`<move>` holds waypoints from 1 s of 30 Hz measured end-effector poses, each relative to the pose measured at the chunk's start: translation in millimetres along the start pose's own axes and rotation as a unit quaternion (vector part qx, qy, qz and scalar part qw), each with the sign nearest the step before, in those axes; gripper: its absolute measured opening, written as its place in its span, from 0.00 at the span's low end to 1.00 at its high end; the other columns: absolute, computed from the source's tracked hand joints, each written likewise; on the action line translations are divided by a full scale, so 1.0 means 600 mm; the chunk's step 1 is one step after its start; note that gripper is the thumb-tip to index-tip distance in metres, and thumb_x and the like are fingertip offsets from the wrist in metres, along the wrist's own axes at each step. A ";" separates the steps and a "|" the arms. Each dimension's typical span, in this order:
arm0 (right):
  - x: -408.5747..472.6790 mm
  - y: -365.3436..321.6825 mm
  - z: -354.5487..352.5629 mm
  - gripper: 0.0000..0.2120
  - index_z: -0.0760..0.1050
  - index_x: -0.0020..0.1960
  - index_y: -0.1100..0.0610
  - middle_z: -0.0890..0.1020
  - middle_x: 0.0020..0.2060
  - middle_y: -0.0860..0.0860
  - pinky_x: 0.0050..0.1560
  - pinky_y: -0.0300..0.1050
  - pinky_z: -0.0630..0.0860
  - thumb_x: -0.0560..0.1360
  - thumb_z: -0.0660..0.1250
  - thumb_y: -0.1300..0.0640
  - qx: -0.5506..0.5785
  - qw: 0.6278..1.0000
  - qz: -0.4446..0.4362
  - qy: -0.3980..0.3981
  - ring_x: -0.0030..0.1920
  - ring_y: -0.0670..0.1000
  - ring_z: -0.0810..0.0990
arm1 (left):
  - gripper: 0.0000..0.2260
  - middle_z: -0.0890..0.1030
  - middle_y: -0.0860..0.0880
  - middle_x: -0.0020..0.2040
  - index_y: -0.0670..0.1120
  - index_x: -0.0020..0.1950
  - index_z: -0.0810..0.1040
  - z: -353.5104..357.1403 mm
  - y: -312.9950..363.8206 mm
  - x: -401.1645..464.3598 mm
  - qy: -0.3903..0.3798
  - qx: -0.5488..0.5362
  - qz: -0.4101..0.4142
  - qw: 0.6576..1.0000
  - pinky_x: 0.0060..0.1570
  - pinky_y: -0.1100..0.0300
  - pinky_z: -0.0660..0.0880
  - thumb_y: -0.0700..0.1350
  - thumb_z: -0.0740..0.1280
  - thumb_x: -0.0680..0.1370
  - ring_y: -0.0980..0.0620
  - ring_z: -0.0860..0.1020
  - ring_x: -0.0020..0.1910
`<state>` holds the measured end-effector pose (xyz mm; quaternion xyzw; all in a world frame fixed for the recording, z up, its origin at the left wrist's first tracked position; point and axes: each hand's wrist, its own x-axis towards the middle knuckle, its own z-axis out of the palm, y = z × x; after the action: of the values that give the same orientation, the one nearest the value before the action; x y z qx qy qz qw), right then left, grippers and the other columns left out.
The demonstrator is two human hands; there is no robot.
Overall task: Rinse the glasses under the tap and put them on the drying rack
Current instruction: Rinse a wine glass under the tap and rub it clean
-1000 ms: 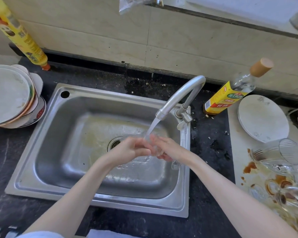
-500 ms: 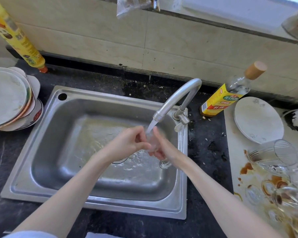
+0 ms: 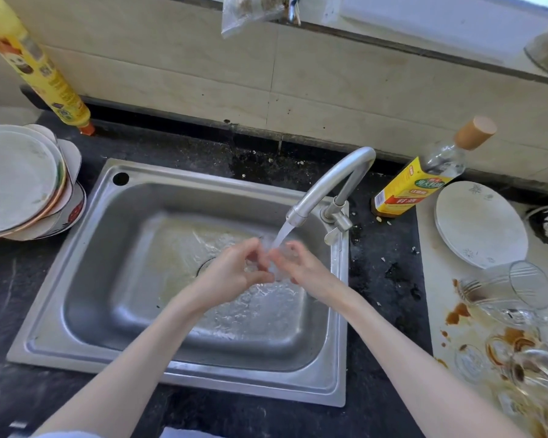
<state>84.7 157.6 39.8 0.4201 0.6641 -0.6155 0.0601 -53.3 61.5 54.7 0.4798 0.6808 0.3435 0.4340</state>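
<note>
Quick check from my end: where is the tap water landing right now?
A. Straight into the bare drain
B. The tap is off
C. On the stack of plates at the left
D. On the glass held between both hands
D: the stream from the tap falls onto the clear glass that the left hand and the right hand hold over the sink.
</note>
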 end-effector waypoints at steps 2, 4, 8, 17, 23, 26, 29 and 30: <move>-0.006 -0.006 -0.002 0.29 0.75 0.54 0.59 0.79 0.28 0.45 0.28 0.34 0.68 0.78 0.47 0.38 0.021 0.999 0.020 -0.023 0.24 0.39 0.72 | 0.07 0.83 0.53 0.43 0.46 0.45 0.81 0.002 0.002 -0.004 -0.095 0.023 0.030 0.995 0.45 0.71 0.70 0.34 0.70 0.72 0.66 0.77 0.42; -0.011 -0.006 -0.006 0.36 0.77 0.47 0.65 0.70 0.16 0.45 0.21 0.34 0.58 0.79 0.40 0.38 0.050 0.996 0.049 -0.056 0.17 0.41 0.62 | 0.08 0.83 0.53 0.43 0.43 0.47 0.84 -0.001 0.007 -0.003 -0.128 0.055 0.027 0.990 0.45 0.75 0.69 0.33 0.71 0.71 0.69 0.77 0.41; -0.019 -0.008 -0.002 0.22 0.73 0.53 0.54 0.75 0.35 0.42 0.31 0.34 0.65 0.79 0.48 0.40 0.040 0.999 0.010 -0.023 0.30 0.42 0.68 | 0.14 0.76 0.56 0.33 0.49 0.34 0.73 0.002 0.005 0.005 0.001 0.045 0.005 0.999 0.36 0.74 0.67 0.34 0.75 0.67 0.67 0.74 0.33; -0.017 -0.007 -0.007 0.31 0.72 0.38 0.59 0.68 0.16 0.44 0.27 0.40 0.54 0.80 0.40 0.39 0.073 0.996 0.027 -0.049 0.18 0.42 0.61 | 0.08 0.79 0.62 0.32 0.49 0.37 0.81 -0.006 0.000 0.009 -0.063 0.087 0.027 0.994 0.41 0.74 0.68 0.35 0.74 0.68 0.67 0.77 0.38; -0.011 -0.002 -0.007 0.20 0.68 0.63 0.58 0.73 0.40 0.44 0.30 0.28 0.67 0.79 0.54 0.44 0.042 0.999 0.010 0.007 0.28 0.35 0.73 | 0.10 0.80 0.56 0.38 0.50 0.41 0.76 0.009 0.000 0.001 -0.037 0.021 0.046 0.998 0.40 0.75 0.68 0.36 0.72 0.71 0.66 0.76 0.38; -0.016 -0.011 -0.008 0.30 0.74 0.42 0.58 0.71 0.24 0.49 0.20 0.33 0.56 0.80 0.41 0.40 0.059 0.997 0.032 -0.037 0.16 0.40 0.62 | 0.07 0.82 0.56 0.40 0.45 0.45 0.84 -0.001 -0.004 0.004 -0.126 0.081 0.035 0.988 0.43 0.76 0.69 0.34 0.71 0.72 0.68 0.78 0.40; -0.018 -0.004 -0.001 0.27 0.75 0.41 0.54 0.69 0.23 0.45 0.27 0.40 0.54 0.78 0.44 0.39 0.077 0.995 0.001 -0.057 0.22 0.44 0.59 | 0.10 0.79 0.59 0.33 0.50 0.35 0.79 -0.002 -0.004 0.012 -0.045 0.086 0.021 0.995 0.39 0.75 0.67 0.36 0.75 0.68 0.69 0.75 0.35; -0.016 -0.001 -0.001 0.21 0.75 0.50 0.53 0.71 0.28 0.43 0.29 0.38 0.57 0.79 0.50 0.41 0.076 0.996 -0.006 -0.042 0.25 0.44 0.62 | 0.13 0.77 0.59 0.33 0.51 0.34 0.74 0.000 -0.002 0.012 -0.011 0.069 0.012 0.997 0.37 0.75 0.67 0.37 0.75 0.67 0.68 0.74 0.34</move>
<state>90.8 153.3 46.2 0.3930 0.6150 -0.6816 0.0522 -54.8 68.1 51.8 0.5207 0.6924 0.2955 0.4026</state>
